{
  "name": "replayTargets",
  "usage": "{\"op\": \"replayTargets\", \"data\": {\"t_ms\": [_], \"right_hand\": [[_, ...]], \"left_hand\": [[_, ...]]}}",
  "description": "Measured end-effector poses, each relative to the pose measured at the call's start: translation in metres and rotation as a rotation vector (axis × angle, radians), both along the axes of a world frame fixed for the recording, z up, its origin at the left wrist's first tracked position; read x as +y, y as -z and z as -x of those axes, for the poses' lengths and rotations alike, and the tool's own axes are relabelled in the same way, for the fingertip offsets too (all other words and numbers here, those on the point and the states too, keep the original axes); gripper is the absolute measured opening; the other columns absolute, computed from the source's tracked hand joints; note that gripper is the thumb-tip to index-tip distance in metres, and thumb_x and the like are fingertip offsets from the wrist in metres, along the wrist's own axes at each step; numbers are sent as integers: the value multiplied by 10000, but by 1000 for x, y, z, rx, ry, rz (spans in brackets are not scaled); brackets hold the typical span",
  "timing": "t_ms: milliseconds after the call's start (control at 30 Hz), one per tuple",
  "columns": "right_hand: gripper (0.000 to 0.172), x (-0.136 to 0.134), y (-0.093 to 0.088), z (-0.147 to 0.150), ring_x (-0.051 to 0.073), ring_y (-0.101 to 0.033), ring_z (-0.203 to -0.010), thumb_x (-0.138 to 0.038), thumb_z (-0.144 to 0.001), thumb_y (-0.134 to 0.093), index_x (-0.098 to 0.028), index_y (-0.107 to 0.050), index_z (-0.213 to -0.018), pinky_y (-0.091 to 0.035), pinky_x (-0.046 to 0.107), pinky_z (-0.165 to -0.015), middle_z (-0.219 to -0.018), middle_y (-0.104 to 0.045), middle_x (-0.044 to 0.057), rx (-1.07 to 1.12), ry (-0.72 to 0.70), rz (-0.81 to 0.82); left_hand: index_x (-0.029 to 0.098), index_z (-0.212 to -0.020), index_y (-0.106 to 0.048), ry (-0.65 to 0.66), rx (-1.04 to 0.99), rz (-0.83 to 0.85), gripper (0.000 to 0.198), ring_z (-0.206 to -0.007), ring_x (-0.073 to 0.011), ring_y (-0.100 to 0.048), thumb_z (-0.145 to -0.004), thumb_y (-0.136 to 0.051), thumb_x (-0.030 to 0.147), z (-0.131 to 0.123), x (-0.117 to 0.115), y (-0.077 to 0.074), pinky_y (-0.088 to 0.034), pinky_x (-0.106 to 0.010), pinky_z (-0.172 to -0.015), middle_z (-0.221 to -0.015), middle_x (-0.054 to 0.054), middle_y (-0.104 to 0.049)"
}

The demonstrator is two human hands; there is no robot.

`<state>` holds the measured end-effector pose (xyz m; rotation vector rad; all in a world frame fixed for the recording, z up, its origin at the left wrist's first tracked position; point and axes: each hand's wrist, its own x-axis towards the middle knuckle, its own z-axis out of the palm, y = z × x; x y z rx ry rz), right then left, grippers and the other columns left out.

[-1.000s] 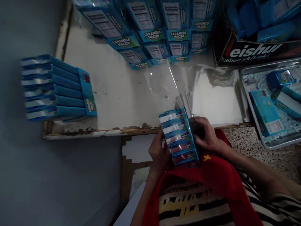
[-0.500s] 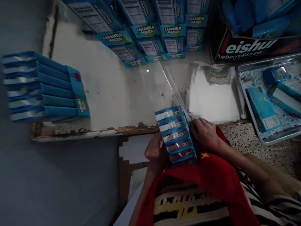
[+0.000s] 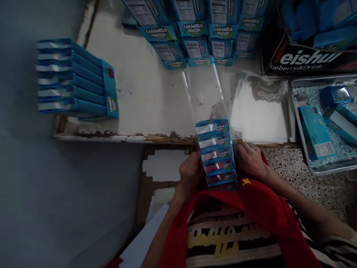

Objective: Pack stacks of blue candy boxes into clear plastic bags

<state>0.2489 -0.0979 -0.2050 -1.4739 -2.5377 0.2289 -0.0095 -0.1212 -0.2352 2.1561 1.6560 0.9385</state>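
Note:
A stack of several blue candy boxes (image 3: 219, 154) sits inside a long clear plastic bag (image 3: 205, 89), close against my body at the table edge. The unfilled end of the bag stretches away over the table. My left hand (image 3: 191, 171) is closed at the left side of the boxes, gripping the bag's edge. On the right side my right hand (image 3: 251, 160) is also closed, its fingers pinching the plastic beside the boxes. The fingertips of both hands are partly hidden.
At the left table corner stands a bundle of blue boxes (image 3: 86, 82). More stacked candy boxes (image 3: 192, 39) line the back. A black carton (image 3: 309, 61) holds blue packs. Flat plastic bags (image 3: 262, 111) lie to the right, beside a metal tray (image 3: 309, 163) with pale blue pellets and boxes.
The view has shifted, so the table and its contents appear further right and slightly higher. The bagged boxes look straighter. Both hands keep their hold on the bag's sides.

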Motion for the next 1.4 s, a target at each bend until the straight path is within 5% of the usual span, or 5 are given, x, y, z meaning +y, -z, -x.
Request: {"op": "replayTargets", "data": {"t_ms": [400, 600, 867, 1100, 1400], "right_hand": [[126, -47, 12, -41, 180, -613, -739, -211, -1037, -601, -199, -678, -937, -457, 302, -698, -852, -687, 51, 237, -211, 196], [683, -46, 19, -22, 232, -719, -1165, -216, -998, -649, -264, -385, -1626, -624, 371, -963, -1372, -692, 120, 770, -9, 350], [457, 31, 13, 26, 229, -770, -990, -205, -1024, -538, -253, -574, -1477, -648, 385, -909, -1211, -780, 95, 704, 124, -12], [192, 88, 7, 22, 184, -754, -830, -267, -1041, -559, -236, -748, -1022, -611, 315, -803, -942, -798, 56, 553, 170, -278], [143, 65, 0, 16, 237, -739, -907, -282, -1021, -599, -257, -730, -1073, -590, 418, -847, -1013, -788, 78, 690, 159, -260]], "left_hand": [[241, -1034, -685, 130, -225, 317, 177, -865, -199, -747, -968, -596, 378, 25, -79, 33, -551, -258, -720, -962, -63, -765], [329, -1502, -453, -122, -948, 620, 982, -1188, -331, -744, -683, -872, 672, -10, -85, 28, -653, -413, -921, -1419, -135, -689], [210, -1262, -729, -401, -694, 504, 547, -1130, -314, -756, -786, -882, 432, -35, -11, -36, -616, -459, -1026, -1189, -88, -800], [265, -1577, -469, -223, -347, 33, 1003, -1437, -362, -568, -727, -971, 441, -26, 50, -40, -464, -545, -1226, -1519, -172, -596], [289, -1553, -453, -86, -447, 38, 872, -1319, -296, -640, -816, -910, 376, -31, 56, -47, -587, -454, -1096, -1452, -138, -589]]}}
